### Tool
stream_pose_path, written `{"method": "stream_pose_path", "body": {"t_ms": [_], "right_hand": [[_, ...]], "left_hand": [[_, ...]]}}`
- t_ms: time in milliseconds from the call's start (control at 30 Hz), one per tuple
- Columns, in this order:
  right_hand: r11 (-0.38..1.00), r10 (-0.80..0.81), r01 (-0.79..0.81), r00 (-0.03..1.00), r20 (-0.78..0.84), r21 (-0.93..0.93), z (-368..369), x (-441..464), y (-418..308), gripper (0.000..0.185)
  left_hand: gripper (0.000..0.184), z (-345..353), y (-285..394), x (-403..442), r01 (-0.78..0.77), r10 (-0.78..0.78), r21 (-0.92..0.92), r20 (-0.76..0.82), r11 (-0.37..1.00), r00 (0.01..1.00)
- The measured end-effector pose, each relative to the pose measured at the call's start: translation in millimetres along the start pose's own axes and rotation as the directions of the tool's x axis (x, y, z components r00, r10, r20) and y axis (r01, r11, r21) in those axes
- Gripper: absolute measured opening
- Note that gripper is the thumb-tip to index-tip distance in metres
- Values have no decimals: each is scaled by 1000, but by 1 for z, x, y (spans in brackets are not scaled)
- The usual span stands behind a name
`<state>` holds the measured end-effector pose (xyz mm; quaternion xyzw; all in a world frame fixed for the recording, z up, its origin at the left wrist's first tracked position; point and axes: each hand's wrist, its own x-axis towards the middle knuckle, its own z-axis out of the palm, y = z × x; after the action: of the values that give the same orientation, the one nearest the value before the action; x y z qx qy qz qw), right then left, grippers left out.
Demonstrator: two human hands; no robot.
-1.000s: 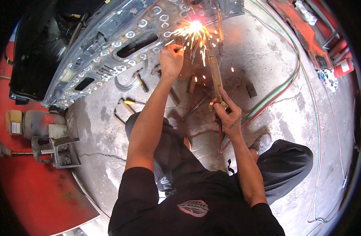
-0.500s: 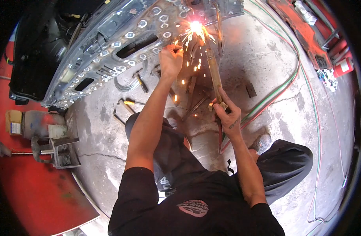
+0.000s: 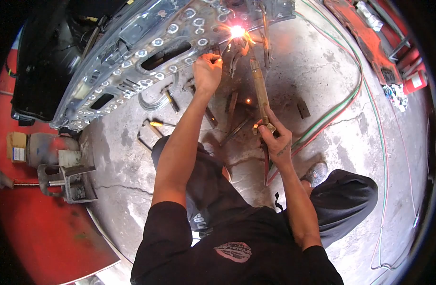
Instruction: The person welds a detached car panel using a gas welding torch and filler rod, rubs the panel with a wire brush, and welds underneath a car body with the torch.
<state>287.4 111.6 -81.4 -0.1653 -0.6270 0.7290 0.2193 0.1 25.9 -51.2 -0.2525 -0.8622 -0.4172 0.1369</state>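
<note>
My right hand [image 3: 276, 139] is wrapped around the valve end of a brass gas torch [image 3: 259, 88], which points up and away from me. At its tip a bright glow [image 3: 236, 32] burns against the lower edge of a bare metal car panel [image 3: 182, 28] dotted with round weld spots. My left hand [image 3: 207, 73] is pinched closed just left of the glow, close to the panel; whatever thin thing it may hold is too small to make out. Beside the flame, clamp-like metal tools [image 3: 265, 40] hang at the panel's edge.
Green and red hoses [image 3: 317, 128] curve over the concrete floor to my right. Beneath the panel lie a wire coil [image 3: 144, 102], a hammer-like tool [image 3: 171, 100] and a yellow-handled tool [image 3: 156, 124]. A metal bracket [image 3: 78, 185] stands by the red surface [image 3: 47, 232] at left.
The shower of sparks has thinned to a small glow, with one orange spark low near the floor. Both hands and the torch stay almost where they were.
</note>
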Motion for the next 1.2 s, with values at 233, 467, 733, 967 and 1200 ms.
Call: {"method": "stream_pose_path", "body": {"t_ms": [233,467,733,967,1200], "right_hand": [[998,38,-38,999,8,41,0,0,-3,50],[999,45,-45,999,6,31,0,0,-3,50],[999,-9,11,999,39,-52,-3,0,-1,55],[1000,-16,17,999,38,-20,-2,0,1,55],[998,-33,33,999,4,-50,-2,1,5,52]], "left_hand": [[21,0,-1,1,-20,21,25,-11,999,1000],[18,-6,14,-2,43,-43,-59,6,997,999],[18,-4,10,-2,50,-49,-69,20,996,999],[18,-8,19,-3,85,-83,-53,35,995,996],[17,2,-1,1,-23,24,-62,10,998,1000]]}}
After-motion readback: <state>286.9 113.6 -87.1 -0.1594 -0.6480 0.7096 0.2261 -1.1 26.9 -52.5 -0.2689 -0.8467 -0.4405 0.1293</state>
